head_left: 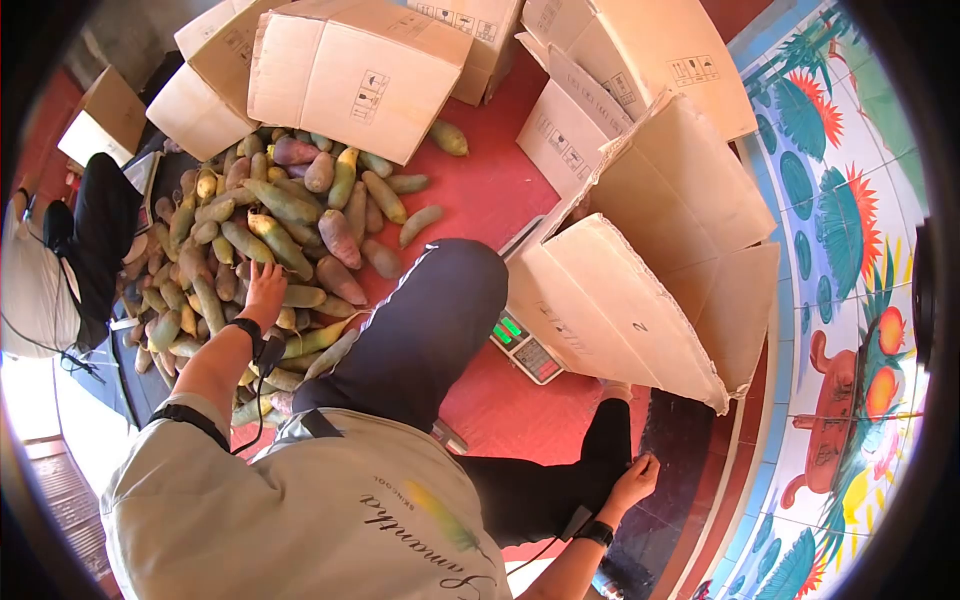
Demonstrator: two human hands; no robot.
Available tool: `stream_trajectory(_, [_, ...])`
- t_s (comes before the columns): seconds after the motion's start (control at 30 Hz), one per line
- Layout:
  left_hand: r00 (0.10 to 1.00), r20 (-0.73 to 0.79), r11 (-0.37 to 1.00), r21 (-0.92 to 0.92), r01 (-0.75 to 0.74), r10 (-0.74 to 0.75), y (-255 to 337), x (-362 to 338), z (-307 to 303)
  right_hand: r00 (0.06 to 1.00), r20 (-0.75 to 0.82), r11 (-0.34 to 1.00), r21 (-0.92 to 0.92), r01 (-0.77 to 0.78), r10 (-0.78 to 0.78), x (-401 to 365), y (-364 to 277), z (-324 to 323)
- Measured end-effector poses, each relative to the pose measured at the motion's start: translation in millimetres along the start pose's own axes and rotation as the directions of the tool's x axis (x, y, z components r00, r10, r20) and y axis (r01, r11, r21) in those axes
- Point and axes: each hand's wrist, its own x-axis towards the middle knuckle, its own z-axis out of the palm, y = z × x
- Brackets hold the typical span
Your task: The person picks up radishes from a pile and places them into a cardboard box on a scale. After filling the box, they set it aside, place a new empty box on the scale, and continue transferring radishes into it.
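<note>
- Fruits (270, 215), long and green, yellow or purple-skinned, are lying in a loose heap on the red floor (480, 190), just ahead of the person's raised knee (430, 320) and right beside a tipped cardboard box (350, 70).
- Left hand (265, 292) is reaching into the near side of the heap and pressing down on a pale green fruit. Its fingers are bending over the far side, so I cannot tell whether they are closing on it or only lying on top.
- Right hand (638, 480) is hanging low beside the dark trouser leg, well apart from the heap, with fingers loosely curled and nothing showing in them.
- Taking a fruit from the top layer seems wiser than tugging at one lying under others, since the heap is sloping and its neighbours could start rolling.
- Wrapping the fingers round the thick middle, rather than pinching a tapered end, is probably giving the surer hold and sparing the skin.
- The cable (263, 400) running from the wrist band (245, 328) is dangling close to the fruits, so it is worth keeping it from snagging.
- A scale (527, 347) with a lit green display is sitting between the knee and an open box (640, 300), and the empty hand looks better placed for those.
- Another person (95, 235) is sitting at the far edge of the heap, so working only the near side is the safer way of avoiding a clash.
</note>
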Motion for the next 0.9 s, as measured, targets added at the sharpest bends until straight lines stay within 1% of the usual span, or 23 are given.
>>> stream_trajectory(0.07, [1.000,-0.015,0.998,0.061,0.003,-0.002,4.2,1.1,-2.4,0.998,-0.001,0.997,-0.042,0.063,-0.063,-0.4,4.2,0.5])
stream_trajectory(0.1, [1.000,-0.022,0.998,0.057,0.002,-0.001,5.5,2.0,-0.8,0.998,-0.008,0.997,-0.043,0.065,-0.065,-0.4,2.2,-0.2])
stream_trajectory(0.17, [0.997,0.011,0.992,0.097,-0.081,0.080,5.9,1.7,4.5,0.998,-0.009,0.997,-0.046,0.057,-0.057,-1.2,-1.9,-0.7])
stream_trajectory(0.2, [0.995,0.027,0.993,0.069,-0.096,0.095,6.0,-1.4,-9.1,0.998,-0.016,0.997,-0.043,0.059,-0.060,-0.1,-1.9,0.1])
stream_trajectory(0.23, [0.996,0.019,0.993,0.069,-0.094,0.092,6.6,1.5,-8.3,0.997,-0.025,0.996,-0.042,0.075,-0.077,0.1,-1.2,1.4])
stream_trajectory(0.3, [0.967,0.245,0.995,-0.084,-0.054,0.073,6.7,7.7,-2.2,0.995,-0.040,0.995,-0.039,0.086,-0.088,-0.2,-3.3,2.4])
stream_trajectory(0.33, [0.981,0.176,0.996,-0.042,-0.073,0.080,7.4,8.3,-0.9,0.997,-0.029,0.997,-0.030,0.077,-0.078,0.2,-5.7,2.5])
stream_trajectory(0.37, [0.982,0.166,0.996,-0.039,-0.080,0.085,6.3,13.0,-1.3,0.998,-0.021,0.998,-0.023,0.066,-0.067,0.4,-7.7,2.2])
stream_trajectory(0.43, [0.971,0.236,0.950,-0.299,0.093,-0.021,8.8,19.0,-26.1,0.998,-0.034,0.998,-0.035,0.054,-0.055,0.9,-16.8,1.7])
stream_trajectory(0.47, [0.997,0.068,0.951,-0.304,0.053,-0.034,7.5,22.2,-24.2,0.998,-0.035,0.998,-0.046,0.050,-0.052,0.9,-19.9,-1.0])
stream_trajectory(0.5, [0.998,0.058,0.952,-0.305,0.034,-0.017,8.8,23.9,-41.6,0.998,-0.049,0.998,-0.056,0.040,-0.043,0.5,-18.2,-2.4])
stream_trajectory(0.57, [0.994,-0.047,0.825,-0.563,0.054,-0.097,-0.4,26.4,-94.6,0.994,-0.068,0.997,-0.026,0.078,-0.080,-0.3,-10.5,1.6])
stream_trajectory(0.6, [0.971,-0.189,0.753,-0.658,-0.016,-0.145,-3.2,31.9,-105.3,0.990,-0.083,0.992,-0.056,0.113,-0.117,-0.1,-10.1,1.6])
stream_trajectory(0.63, [0.926,-0.317,0.672,-0.733,-0.102,-0.206,-6.6,37.4,-115.7,0.990,-0.093,0.993,-0.063,0.102,-0.107,0.0,-9.8,1.6])
stream_trajectory(0.67, [0.857,-0.450,0.624,-0.753,-0.211,-0.252,-6.6,39.8,-138.1,0.993,-0.079,0.995,-0.054,0.085,-0.089,-0.2,-10.0,1.2])
stream_trajectory(0.7, [0.768,-0.562,0.575,-0.753,-0.321,-0.307,-3.4,40.9,-167.0,0.995,-0.064,0.997,-0.046,0.068,-0.071,-1.1,-8.4,0.6])
stream_trajectory(0.73, [0.718,-0.623,0.540,-0.737,-0.405,-0.311,-2.5,44.3,-193.2,0.992,-0.075,0.993,-0.056,0.099,-0.104,-0.9,-2.3,2.7])
stream_trajectory(0.77, [0.663,-0.676,0.504,-0.715,-0.485,-0.320,-0.5,45.1,-220.1,0.992,-0.079,0.994,-0.060,0.094,-0.099,-0.9,-5.8,0.7])
stream_trajectory(0.83, [0.761,-0.534,0.138,-0.841,-0.523,-0.369,14.8,31.4,-282.1,0.996,-0.074,0.999,-0.004,0.048,-0.048,-1.4,-16.2,-2.5])
stream_trajectory(0.87, [0.760,-0.536,0.138,-0.840,-0.525,-0.367,24.2,30.4,-303.0,0.996,-0.076,0.999,-0.011,0.040,-0.041,-2.2,-12.4,-1.6])
stream_trajectory(0.9, [0.683,-0.639,0.105,-0.752,-0.650,-0.354,33.1,30.5,-321.3,0.996,-0.079,0.999,-0.010,0.038,-0.039,-2.6,-11.3,-1.7])
